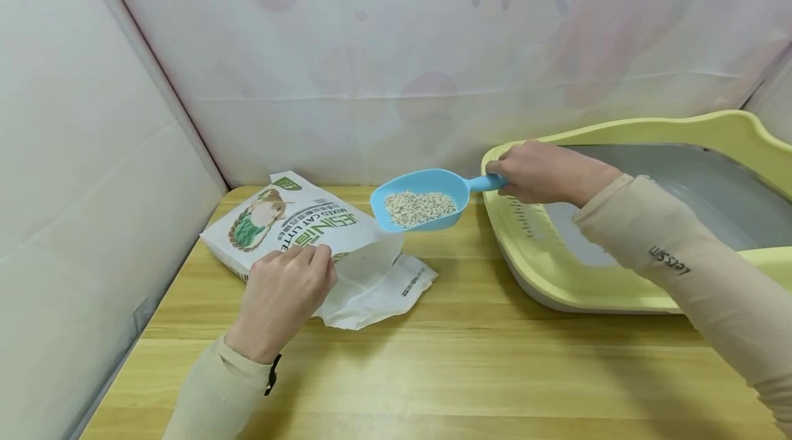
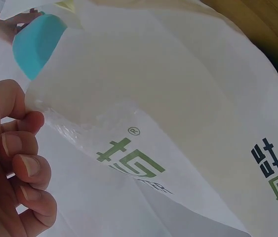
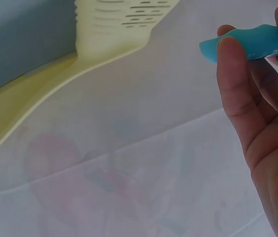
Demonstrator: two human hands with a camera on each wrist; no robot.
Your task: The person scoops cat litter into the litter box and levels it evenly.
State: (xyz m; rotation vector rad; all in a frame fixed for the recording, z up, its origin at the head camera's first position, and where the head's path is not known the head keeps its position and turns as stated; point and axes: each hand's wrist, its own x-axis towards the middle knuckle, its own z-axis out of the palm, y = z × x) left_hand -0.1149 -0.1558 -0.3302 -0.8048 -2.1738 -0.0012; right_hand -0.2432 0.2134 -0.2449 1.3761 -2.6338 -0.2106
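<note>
A blue scoop [image 1: 454,185] with pale pellet litter [image 1: 421,207] in its bowl is held level above the table. My right hand [image 1: 544,170] grips its handle, fingers and thumb wrapped round the blue handle [image 3: 262,42] in the right wrist view. On the left lies a white cat litter bag [image 1: 309,203] with its torn mouth facing right. My left hand [image 1: 287,295] pinches the edge of that mouth between thumb and forefinger, and the left wrist view shows the bag's plastic [image 2: 143,108] raised there. Beyond it shows part of the scoop's bowl [image 2: 37,44].
A yellow-rimmed litter box [image 1: 526,268] with a grey inside stands at the right, partly under my right forearm. The wooden table [image 1: 445,364] runs back to a pale printed curtain [image 1: 371,62]. Another white sheet [image 1: 80,151] hangs along the left side.
</note>
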